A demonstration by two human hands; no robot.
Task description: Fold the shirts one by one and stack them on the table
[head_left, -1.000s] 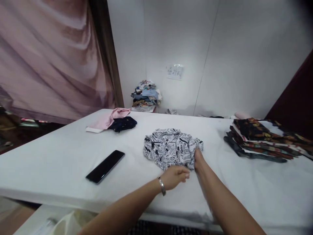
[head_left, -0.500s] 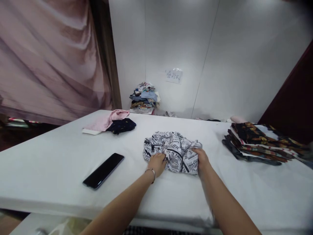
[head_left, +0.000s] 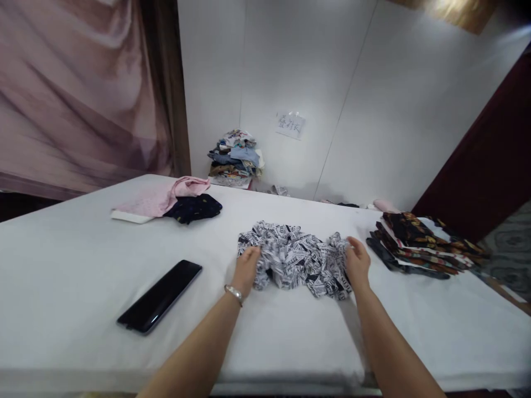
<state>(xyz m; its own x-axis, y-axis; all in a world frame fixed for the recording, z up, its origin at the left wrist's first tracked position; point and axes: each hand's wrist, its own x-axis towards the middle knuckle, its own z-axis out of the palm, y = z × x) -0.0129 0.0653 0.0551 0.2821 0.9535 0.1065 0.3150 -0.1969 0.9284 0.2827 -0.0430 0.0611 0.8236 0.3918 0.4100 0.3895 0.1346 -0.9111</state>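
A crumpled black-and-white garment with a newspaper print (head_left: 296, 257) lies bunched on the white-covered table (head_left: 286, 337) in front of me. My left hand (head_left: 246, 270), a silver bangle at its wrist, pinches the garment's left side and lifts that part a little. At the opposite end my right hand (head_left: 357, 262) grips the right edge of the cloth, fingers closed on it. The garment's middle rests on the table in loose folds. Its exact kind cannot be made out while it is bunched.
A black phone (head_left: 160, 296) lies to the left. Beyond it are a pink garment (head_left: 155, 199) and a dark navy one (head_left: 194, 208). Folded clothes (head_left: 418, 243) are stacked at the right. A clothes pile (head_left: 235, 157) stands by the wall, below a paper sign (head_left: 290, 125).
Both hands have moved apart, and the newspaper-print garment is spread wider between them. The left hand has raised its part. My view has shifted slightly.
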